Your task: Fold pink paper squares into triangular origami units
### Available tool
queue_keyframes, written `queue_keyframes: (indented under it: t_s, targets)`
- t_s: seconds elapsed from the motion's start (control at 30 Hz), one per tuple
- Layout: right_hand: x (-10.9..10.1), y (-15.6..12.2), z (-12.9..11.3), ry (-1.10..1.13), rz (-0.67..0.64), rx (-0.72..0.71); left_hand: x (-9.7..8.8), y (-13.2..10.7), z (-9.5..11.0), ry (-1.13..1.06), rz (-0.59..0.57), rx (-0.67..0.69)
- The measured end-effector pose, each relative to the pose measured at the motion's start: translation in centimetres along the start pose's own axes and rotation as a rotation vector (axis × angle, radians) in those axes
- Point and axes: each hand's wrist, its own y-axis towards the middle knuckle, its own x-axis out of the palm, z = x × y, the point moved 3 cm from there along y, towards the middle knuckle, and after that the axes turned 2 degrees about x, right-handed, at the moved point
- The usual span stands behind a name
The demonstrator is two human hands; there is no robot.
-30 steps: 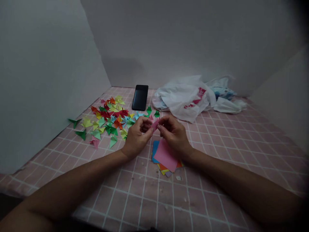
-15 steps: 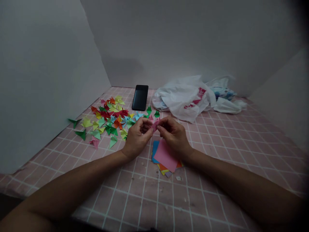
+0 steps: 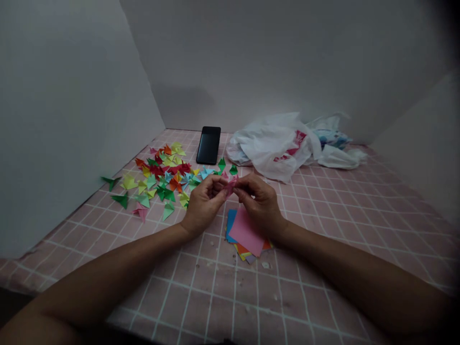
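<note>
A small piece of folded pink paper [image 3: 232, 185] is pinched between my two hands above the table. My left hand [image 3: 204, 205] grips it from the left with thumb and fingers, and my right hand [image 3: 261, 203] pinches its right side. The fingers partly cover the paper, so its exact fold cannot be made out. Below my right hand lies a stack of square coloured paper [image 3: 246, 232], pink on top, with blue, orange and yellow edges showing. Left of my left hand spreads a pile of folded paper cranes [image 3: 167, 175] in green, yellow, red, orange, blue and pink.
A black phone [image 3: 209, 145] lies at the back near the wall. Crumpled white plastic bags [image 3: 280, 146] with red print rest at the back right. A pink checked cloth [image 3: 201, 287] covers the table, with pale walls on the left, back and right.
The pink paper has shifted slightly in shape or angle between my fingers. Both hands stay in nearly the same place, and everything else lies as before.
</note>
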Motion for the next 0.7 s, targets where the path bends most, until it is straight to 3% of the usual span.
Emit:
queue_keyframes:
  t_s: [0.3,0.7]
  targets:
    - [-0.08,0.39,0.08,0.326,-0.05,0.251,-0.21,0.08,-0.28,0.011,0.005,0.0]
    - [-0.09,0.86,0.44,0.329,-0.135,0.212,-0.38,0.32,-0.33,-0.015,-0.019,0.022]
